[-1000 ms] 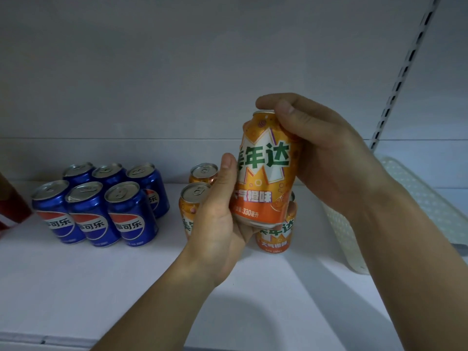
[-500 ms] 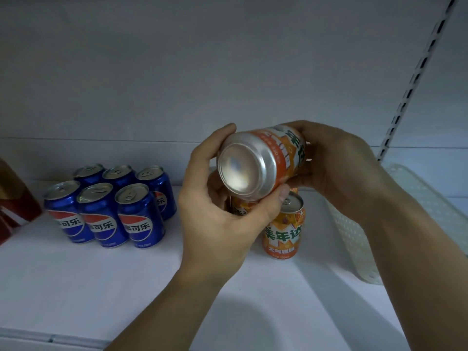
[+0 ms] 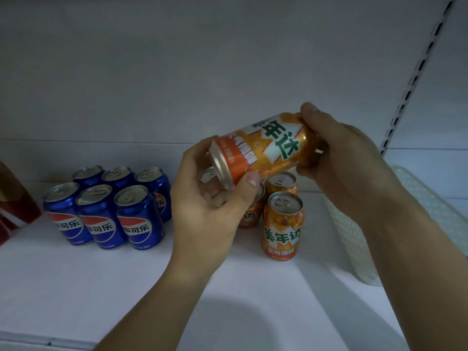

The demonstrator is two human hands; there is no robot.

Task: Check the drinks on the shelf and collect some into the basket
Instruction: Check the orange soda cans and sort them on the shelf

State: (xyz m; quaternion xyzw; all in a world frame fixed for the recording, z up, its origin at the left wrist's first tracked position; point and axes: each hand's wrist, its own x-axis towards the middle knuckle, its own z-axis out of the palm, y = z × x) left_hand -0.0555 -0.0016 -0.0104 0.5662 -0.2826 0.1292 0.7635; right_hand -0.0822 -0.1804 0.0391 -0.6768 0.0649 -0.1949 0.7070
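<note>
An orange soda can [image 3: 266, 150] lies on its side in the air above the white shelf [image 3: 76, 287], its silver bottom pointing left and down. My left hand [image 3: 210, 211] grips the bottom end with thumb and fingers. My right hand [image 3: 339, 163] curls round the top end. Below them several orange cans [image 3: 283, 225] stand upright on the shelf, partly hidden behind my left hand. The white perforated basket [image 3: 354, 239] rests at the right, mostly behind my right forearm.
Several blue cola cans [image 3: 103, 216] stand in a block at the left of the shelf. A red package [image 3: 15, 211] sits at the far left edge. A slotted shelf upright [image 3: 415, 77] runs up the back wall at the right.
The can went from upright to lying on its side with the bottom facing me, and has now turned so its label shows and the bottom points left. Both hands kept their hold.
</note>
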